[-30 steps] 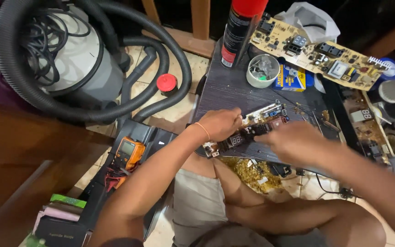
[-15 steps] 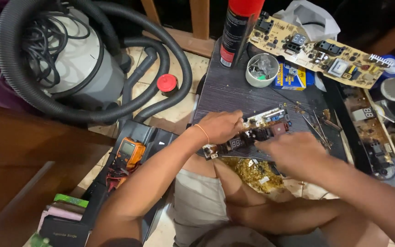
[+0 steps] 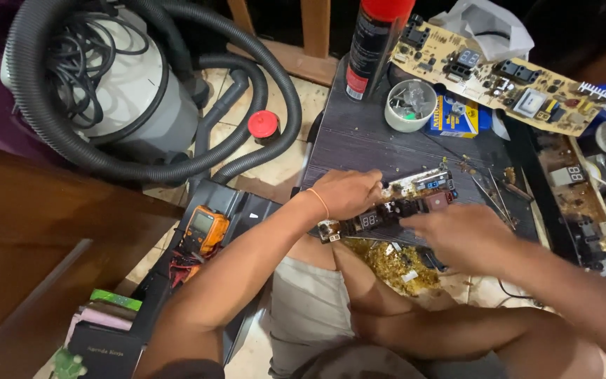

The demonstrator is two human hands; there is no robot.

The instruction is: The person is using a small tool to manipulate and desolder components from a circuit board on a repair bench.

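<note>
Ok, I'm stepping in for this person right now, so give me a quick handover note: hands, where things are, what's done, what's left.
Left hand: gripping the left part of the small circuit board on the dark table.
Right hand: on the board's near edge, fingers over it.
Nearby: tweezers right of the board, long board at the back, cup of parts, spray can, multimeter on the floor.
Done: small board laid out, tools at hand.
Left: cannot tell what work on the board remains.

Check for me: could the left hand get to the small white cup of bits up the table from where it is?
Probably yes. The left hand rests on the circuit board, and the dark tabletop between it and the white cup looks bare. The red spray can stands left of the cup, off that line.
</note>
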